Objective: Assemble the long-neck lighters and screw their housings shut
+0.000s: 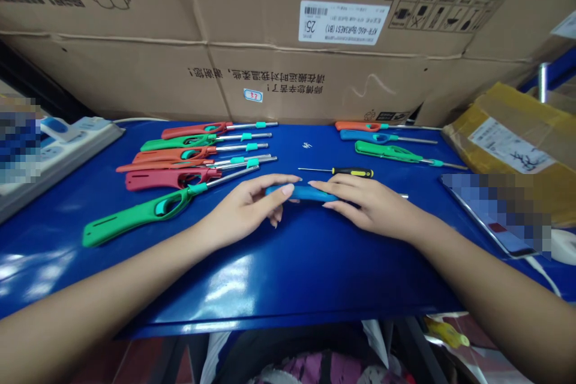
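Observation:
Between my two hands lies a blue long-nosed lighter [308, 193], held sideways just above the blue table. My left hand [249, 207] pinches its left end with thumb and fingers. My right hand [371, 201] is closed over the right part of the handle and hides it; a bit of metal tube shows past the knuckles. Just behind the lighter is a screwdriver [353, 172] with a black and yellow handle. Several red, orange and green lighters lie in a row to the left, the nearest a green lighter [130, 222]. Orange, blue and green lighters [387, 151] lie at the back right.
A large cardboard box [265, 18] walls off the back. On the left is a white power strip [67, 147]. To the right lie a phone [483, 213] with a white cable [544, 273] and a parcel [540, 132] wrapped in yellow tape. The table's front edge [288, 318] is near my lap.

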`<state>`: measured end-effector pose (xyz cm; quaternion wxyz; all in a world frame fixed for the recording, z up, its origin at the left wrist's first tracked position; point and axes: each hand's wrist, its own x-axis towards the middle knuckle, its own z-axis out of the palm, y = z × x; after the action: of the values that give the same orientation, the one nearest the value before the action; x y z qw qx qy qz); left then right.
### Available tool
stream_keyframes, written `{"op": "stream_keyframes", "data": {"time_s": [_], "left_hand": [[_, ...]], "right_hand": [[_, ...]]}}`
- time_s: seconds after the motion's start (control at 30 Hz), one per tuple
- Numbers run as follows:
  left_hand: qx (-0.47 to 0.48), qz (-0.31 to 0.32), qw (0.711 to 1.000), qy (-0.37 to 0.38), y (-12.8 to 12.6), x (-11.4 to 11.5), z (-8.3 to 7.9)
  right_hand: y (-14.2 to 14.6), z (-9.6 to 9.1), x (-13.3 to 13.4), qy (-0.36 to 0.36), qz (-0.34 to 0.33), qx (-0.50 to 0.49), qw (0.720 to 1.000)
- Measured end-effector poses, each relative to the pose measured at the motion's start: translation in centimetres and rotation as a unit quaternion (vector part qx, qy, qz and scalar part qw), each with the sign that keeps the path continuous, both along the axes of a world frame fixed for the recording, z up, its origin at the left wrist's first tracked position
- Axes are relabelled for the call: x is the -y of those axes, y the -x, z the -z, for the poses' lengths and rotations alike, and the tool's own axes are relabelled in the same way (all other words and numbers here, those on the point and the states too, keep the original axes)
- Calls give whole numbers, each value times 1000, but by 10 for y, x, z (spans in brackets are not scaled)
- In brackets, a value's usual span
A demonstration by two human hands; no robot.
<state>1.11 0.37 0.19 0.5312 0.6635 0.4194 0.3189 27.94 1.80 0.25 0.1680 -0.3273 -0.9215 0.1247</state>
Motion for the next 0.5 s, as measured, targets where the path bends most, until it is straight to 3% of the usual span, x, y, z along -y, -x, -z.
{"op": "stream_keyframes", "data": {"time_s": [0.13, 0.23, 0.5], "left_hand": [[-75, 14, 980, -185, 3, 5, 1], [-99, 44, 958, -266, 4, 7, 1], [-96, 48, 969, -221, 3, 6, 4]], "right_hand": [[3, 0, 2, 23, -12, -48, 999], [7, 0, 5, 25, -38, -85, 995], [14, 0, 8, 10, -22, -56, 998]]}}
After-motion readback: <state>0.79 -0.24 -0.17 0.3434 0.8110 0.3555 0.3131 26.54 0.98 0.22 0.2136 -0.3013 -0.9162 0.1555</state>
